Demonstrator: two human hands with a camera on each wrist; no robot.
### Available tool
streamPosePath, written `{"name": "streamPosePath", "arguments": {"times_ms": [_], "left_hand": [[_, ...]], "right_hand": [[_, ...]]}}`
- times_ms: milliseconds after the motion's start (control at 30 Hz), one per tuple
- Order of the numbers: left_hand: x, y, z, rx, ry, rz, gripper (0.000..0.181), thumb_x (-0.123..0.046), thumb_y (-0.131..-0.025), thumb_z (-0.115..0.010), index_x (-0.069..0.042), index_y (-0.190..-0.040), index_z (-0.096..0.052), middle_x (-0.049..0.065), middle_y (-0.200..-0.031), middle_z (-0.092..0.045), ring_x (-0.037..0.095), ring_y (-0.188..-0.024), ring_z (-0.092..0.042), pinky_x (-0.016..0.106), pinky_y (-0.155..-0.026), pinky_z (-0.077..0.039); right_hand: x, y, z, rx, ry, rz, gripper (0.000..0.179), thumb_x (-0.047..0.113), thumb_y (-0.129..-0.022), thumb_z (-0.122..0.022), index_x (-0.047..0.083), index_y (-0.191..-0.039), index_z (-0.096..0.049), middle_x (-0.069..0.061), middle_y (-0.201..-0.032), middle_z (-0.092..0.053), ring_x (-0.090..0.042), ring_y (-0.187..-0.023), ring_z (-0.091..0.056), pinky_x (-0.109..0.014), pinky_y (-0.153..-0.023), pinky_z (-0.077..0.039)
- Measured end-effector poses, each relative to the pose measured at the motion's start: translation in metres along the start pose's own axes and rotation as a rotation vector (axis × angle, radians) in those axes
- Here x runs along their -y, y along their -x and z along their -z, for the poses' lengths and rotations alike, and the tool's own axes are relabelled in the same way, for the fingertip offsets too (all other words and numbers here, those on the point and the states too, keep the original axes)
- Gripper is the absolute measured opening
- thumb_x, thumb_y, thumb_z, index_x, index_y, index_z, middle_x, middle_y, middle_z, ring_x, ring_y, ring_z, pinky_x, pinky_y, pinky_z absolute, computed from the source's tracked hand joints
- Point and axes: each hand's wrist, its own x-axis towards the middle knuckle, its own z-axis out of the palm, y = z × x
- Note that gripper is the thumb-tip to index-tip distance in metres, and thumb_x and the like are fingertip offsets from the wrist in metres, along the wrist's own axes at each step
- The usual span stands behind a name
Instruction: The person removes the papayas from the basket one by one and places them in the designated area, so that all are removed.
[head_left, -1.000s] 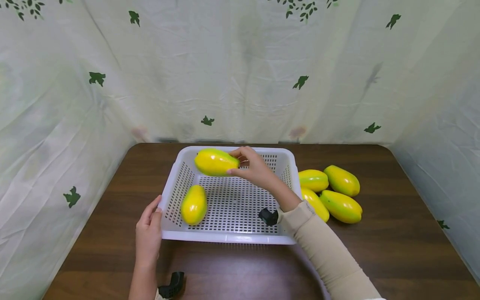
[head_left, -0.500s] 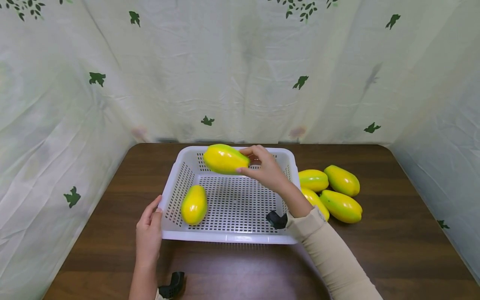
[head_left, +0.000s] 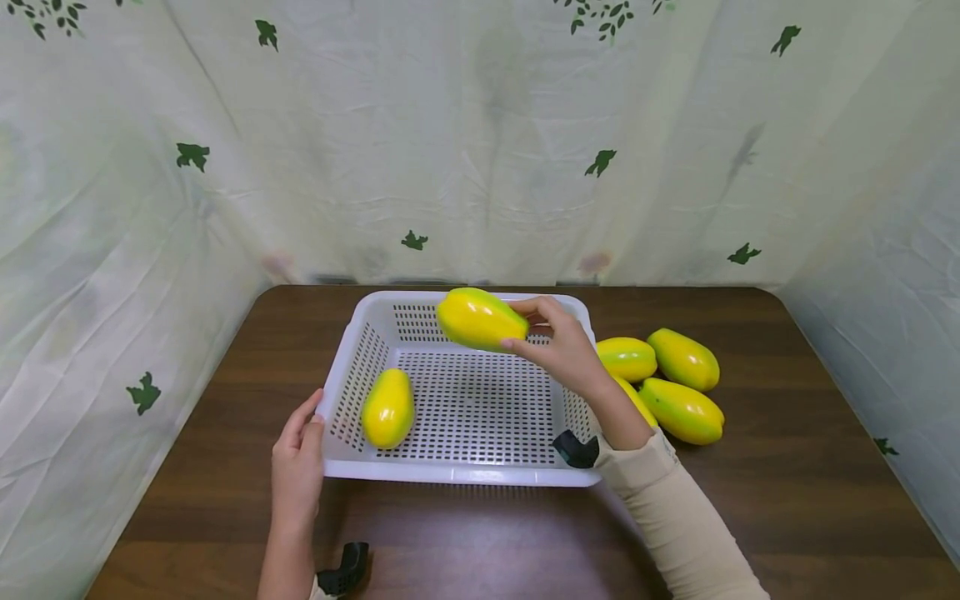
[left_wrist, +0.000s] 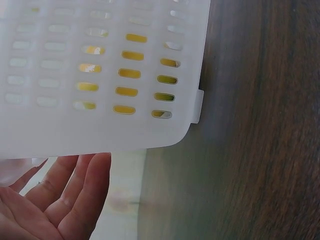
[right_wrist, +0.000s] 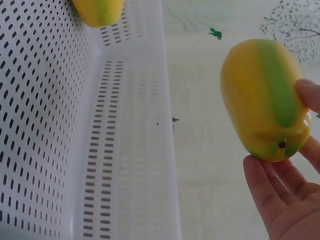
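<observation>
A white perforated plastic basket (head_left: 480,408) stands on the brown table. My left hand (head_left: 297,454) holds its left rim, thumb on the rim; in the left wrist view the fingers (left_wrist: 97,180) touch the rim's edge. One yellow papaya (head_left: 388,410) lies inside at the left, glimpsed through the slots in the left wrist view. Above the basket's far side, my right hand (head_left: 558,346) grips another yellow papaya (head_left: 480,319) by its right end, thumb and fingers around it. That papaya (right_wrist: 267,100) has a green stripe in the right wrist view.
Several more yellow-green papayas (head_left: 681,412) lie on the table just right of the basket, one partly hidden by the right arm. The table (head_left: 795,492) extends to the right and in front. A pale patterned curtain (head_left: 495,167) hangs behind.
My right hand has moved to the right over the basket, carrying the papaya with it. The left hand, the basket and the other papayas have stayed in place.
</observation>
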Motion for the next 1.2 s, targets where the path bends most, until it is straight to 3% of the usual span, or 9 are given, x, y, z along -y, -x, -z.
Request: {"name": "streamPosePath", "arguments": {"times_ms": [467, 700, 967, 1200], "left_hand": [[-0.007, 0.003, 0.0, 0.015, 0.012, 0.044, 0.038, -0.05, -0.091, -0.036, -0.045, -0.128, -0.044, -0.016, -0.132, -0.04, 0.017, -0.109, -0.046, 0.044, -0.086, -0.041], [-0.006, 0.003, 0.001, 0.008, 0.018, 0.036, 0.038, -0.05, -0.091, -0.036, -0.043, -0.128, -0.045, -0.013, -0.13, -0.043, 0.017, -0.105, -0.048, 0.044, -0.086, -0.041], [-0.013, 0.005, 0.004, 0.026, -0.004, 0.043, 0.038, -0.049, -0.092, -0.036, -0.045, -0.129, -0.043, -0.008, -0.131, -0.044, 0.018, -0.103, -0.047, 0.032, -0.082, -0.045], [-0.006, 0.003, 0.001, 0.012, -0.01, 0.044, 0.036, -0.051, -0.091, -0.035, -0.047, -0.126, -0.044, -0.014, -0.13, -0.043, 0.015, -0.103, -0.048, 0.039, -0.086, -0.042]], "right_hand": [[0.007, 0.019, 0.031, -0.118, 0.063, 0.041, 0.047, 0.022, -0.078, -0.07, 0.006, -0.119, -0.053, -0.004, -0.111, -0.05, -0.02, -0.096, -0.05, -0.037, -0.084, -0.044], [0.007, 0.034, 0.048, -0.177, 0.085, -0.011, 0.048, 0.02, -0.078, -0.07, 0.007, -0.121, -0.052, -0.005, -0.11, -0.05, -0.015, -0.093, -0.05, -0.029, -0.081, -0.045], [-0.002, 0.05, 0.064, -0.242, 0.105, -0.062, 0.049, 0.024, -0.079, -0.069, 0.007, -0.122, -0.05, -0.001, -0.115, -0.049, -0.013, -0.099, -0.05, -0.026, -0.087, -0.041], [-0.009, 0.064, 0.075, -0.295, 0.165, -0.083, 0.048, 0.018, -0.079, -0.07, 0.004, -0.121, -0.051, -0.004, -0.116, -0.049, -0.013, -0.098, -0.048, -0.019, -0.085, -0.041]]}}
